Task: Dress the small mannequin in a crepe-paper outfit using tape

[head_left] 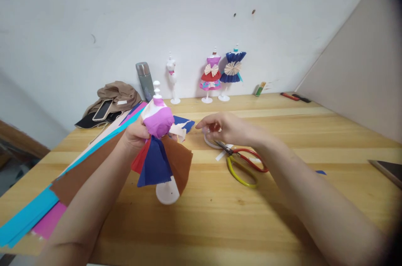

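Observation:
My left hand (135, 135) is closed around the waist of a small white mannequin (161, 149) held tilted above the wooden table (282, 199). The mannequin wears a pink paper bodice and a skirt of red, blue and brown paper panels; its round base hangs near the table. My right hand (223, 128) reaches over a white tape roll (210, 142), fingers curled and pinching at it; what they hold is hidden. Red-and-yellow scissors (243, 164) lie just beside that hand.
Long paper sheets (75, 174) in brown, cyan and pink lie at the left. At the back stand a bare mannequin (172, 77), two dressed ones (211, 74) (232, 69), a flask (145, 79), and a brown bag with a phone (102, 109). A tablet edge (387, 170) is at the right.

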`<state>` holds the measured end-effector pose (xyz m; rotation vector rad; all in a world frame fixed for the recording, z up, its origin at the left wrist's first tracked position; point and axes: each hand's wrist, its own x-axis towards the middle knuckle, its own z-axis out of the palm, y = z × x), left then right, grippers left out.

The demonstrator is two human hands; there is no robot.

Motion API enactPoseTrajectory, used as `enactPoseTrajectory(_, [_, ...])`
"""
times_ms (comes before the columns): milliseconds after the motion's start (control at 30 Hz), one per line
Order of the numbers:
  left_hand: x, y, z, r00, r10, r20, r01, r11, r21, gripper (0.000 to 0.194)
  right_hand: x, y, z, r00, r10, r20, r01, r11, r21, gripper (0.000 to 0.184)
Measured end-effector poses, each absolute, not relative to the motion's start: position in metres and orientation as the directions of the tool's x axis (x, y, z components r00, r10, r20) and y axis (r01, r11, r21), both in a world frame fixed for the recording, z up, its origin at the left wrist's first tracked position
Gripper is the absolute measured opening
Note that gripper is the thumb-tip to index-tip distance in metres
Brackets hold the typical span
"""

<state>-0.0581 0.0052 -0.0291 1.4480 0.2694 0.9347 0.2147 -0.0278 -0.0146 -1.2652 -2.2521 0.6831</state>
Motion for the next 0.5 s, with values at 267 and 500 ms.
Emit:
enactPoseTrajectory(267, [-0.0522,-0.002,-0.0238,0.649,0.648,0.4,-0.335,-0.229,0.914,0.047,0.2127,-0.0326,-0.009,-0.353,0.877,0.325,0.672,0.479,-0.565,0.017])
enactPoseTrajectory(500, [-0.0539,0.0001,-0.0239,0.688,0.598,0.412,-0.381,-0.186,0.906,0.038,0.2151,-0.0298,-0.0096,-0.438,0.873,0.215,0.457,0.422,-0.783,0.014])
